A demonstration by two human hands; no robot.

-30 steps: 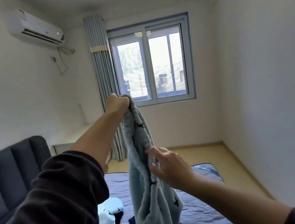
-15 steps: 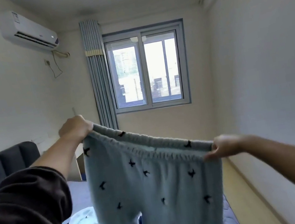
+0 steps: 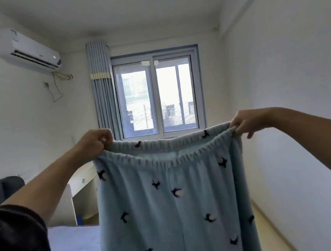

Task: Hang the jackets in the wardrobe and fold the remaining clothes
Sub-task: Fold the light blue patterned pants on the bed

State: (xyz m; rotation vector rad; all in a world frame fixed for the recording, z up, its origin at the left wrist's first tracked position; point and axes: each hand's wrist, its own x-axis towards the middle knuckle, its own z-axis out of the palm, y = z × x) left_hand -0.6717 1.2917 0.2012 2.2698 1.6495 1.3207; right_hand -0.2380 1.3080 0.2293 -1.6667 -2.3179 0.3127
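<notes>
Trousers (image 3: 172, 200) held up in air above bed (image 3: 71, 246), waistband (image 3: 170, 146) stretched between left hand (image 3: 95, 142), fisted on one corner, and right hand (image 3: 249, 122), pinching other. Risk: lighter right pinch slipping off elastic, that side dropping, fold crooked.

No text, brand, number or sign can be read. The wall-mounted air conditioner (image 3: 25, 50) carries a sticker (image 3: 14, 33) on its upper casing with dark print, too small and blurred to make out. A small dark mark (image 3: 41, 55) on its front panel may be a maker's name, but it is not legible. The pale blue pyjama trousers (image 3: 172, 200) bear only a repeated dark bird motif, with no lettering visible.
</notes>
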